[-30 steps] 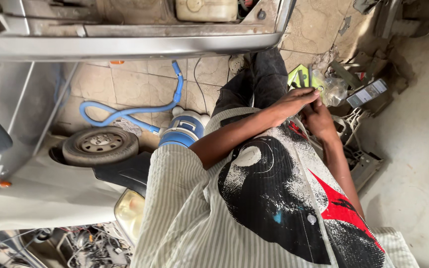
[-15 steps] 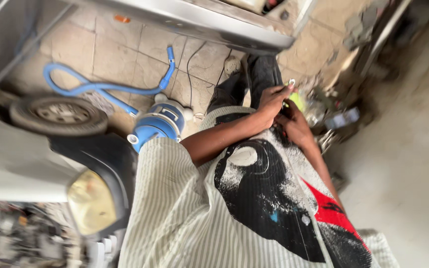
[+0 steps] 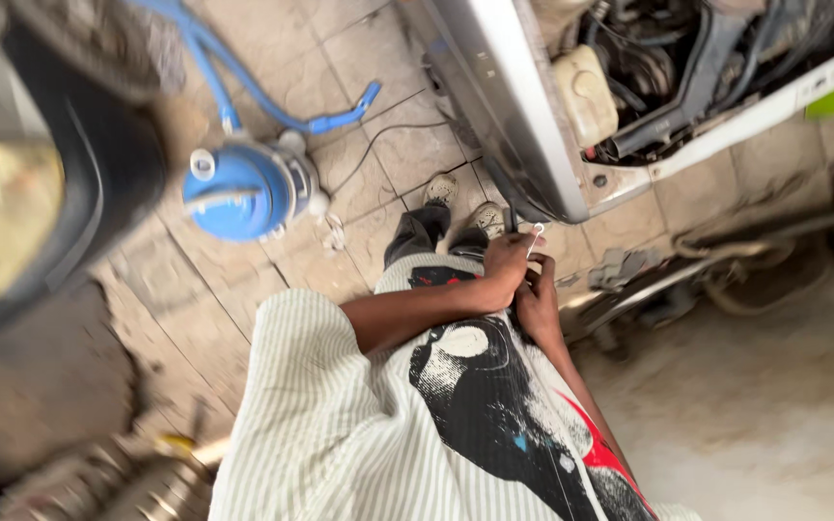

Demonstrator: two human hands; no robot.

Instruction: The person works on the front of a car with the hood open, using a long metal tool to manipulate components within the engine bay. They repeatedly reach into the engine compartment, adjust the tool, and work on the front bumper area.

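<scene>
- Left hand [image 3: 506,270] and right hand [image 3: 538,301]: brought together at waist height, touching each other, just in front of the striped and printed shirt [image 3: 359,434].
- Small pale object [image 3: 537,232]: a thin, light-coloured piece, perhaps a clip or wire, standing up from the left hand's curled fingers; its kind is too blurred to tell. The left grip is pressed together on it. The right grip is folded against the left hand; whether it pinches anything cannot be told.
- Progress, as a judgement: the piece is in hand and not yet set against any part of the vehicle, so the handling appears to be at an early stage.
- Silver car body edge [image 3: 514,125]: just beyond the hands, with the open engine bay and a pale fluid reservoir [image 3: 586,92] behind it.
- Blue canister [image 3: 238,188] with blue hose [image 3: 243,87]: on the tiled floor [image 3: 195,289], well apart, to the left.
- Shoes [image 3: 465,207]: near the body edge, leaving little standing room.
</scene>
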